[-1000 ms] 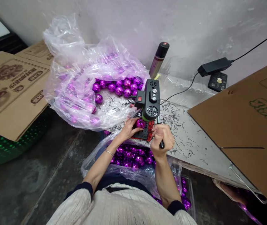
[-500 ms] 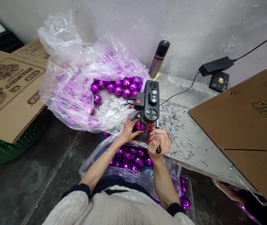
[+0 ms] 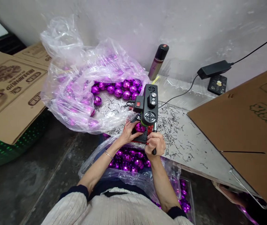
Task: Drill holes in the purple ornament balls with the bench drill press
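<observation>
Ball (image 3: 140, 127) pinched under machine (image 3: 149, 104) by my left hand (image 3: 129, 133); right hand (image 3: 155, 143) clamped on lever (image 3: 155, 127). Pressing step, I judge; needs steady hold.

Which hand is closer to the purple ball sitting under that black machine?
Left. The left hand holds the purple ball from its left; the right hand grips a black handle just right of it, apart.

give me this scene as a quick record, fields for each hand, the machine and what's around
left hand: holds purple ball under the machine
right hand: fist shut on the machine's lever
machine: small, black, on the table, red switch
table: strewn with dark slivers
near: open bag of purple balls, second bag at the lap, spray can, power adapter
</observation>
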`<state>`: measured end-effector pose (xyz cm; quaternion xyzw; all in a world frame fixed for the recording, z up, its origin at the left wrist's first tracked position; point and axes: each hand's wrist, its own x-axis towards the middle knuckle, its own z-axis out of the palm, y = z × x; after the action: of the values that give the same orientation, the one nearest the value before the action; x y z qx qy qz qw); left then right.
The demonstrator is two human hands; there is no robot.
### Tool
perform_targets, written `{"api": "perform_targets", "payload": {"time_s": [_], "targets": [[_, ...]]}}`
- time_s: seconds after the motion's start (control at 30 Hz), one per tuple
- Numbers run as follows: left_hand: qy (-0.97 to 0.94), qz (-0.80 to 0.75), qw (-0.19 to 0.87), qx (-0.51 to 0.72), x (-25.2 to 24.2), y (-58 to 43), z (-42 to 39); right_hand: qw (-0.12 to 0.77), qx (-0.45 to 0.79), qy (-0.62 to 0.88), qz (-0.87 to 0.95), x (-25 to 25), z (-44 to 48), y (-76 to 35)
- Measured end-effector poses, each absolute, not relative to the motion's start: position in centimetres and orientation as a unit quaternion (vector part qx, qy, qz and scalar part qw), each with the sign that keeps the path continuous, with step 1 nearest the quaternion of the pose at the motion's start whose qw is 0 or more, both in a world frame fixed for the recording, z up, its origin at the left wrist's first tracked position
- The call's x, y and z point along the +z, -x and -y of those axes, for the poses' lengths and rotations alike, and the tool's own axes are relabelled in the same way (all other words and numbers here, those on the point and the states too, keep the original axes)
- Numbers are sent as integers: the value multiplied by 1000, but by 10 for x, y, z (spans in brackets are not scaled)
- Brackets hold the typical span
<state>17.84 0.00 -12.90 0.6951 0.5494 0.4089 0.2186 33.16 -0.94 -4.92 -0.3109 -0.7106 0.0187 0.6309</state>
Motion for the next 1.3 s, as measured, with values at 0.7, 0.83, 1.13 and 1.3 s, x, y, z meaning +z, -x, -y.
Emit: {"api": "perform_targets", "payload": {"time_s": [0.7,0.83,1.13,1.3], "targets": [[-690,-549,222,416,-135,-180,-2,643,-10,297,706,-58,5,-332],[-689,-550,225,414,-134,-180,-2,657,2,284,699,-59,4,-331],[-694,-533,222,431,-132,-179,-2,652,-17,281,704,-60,2,-331],[-693,-527,225,437,-133,-179,-1,632,-31,250,733,-59,1,-332]]}}
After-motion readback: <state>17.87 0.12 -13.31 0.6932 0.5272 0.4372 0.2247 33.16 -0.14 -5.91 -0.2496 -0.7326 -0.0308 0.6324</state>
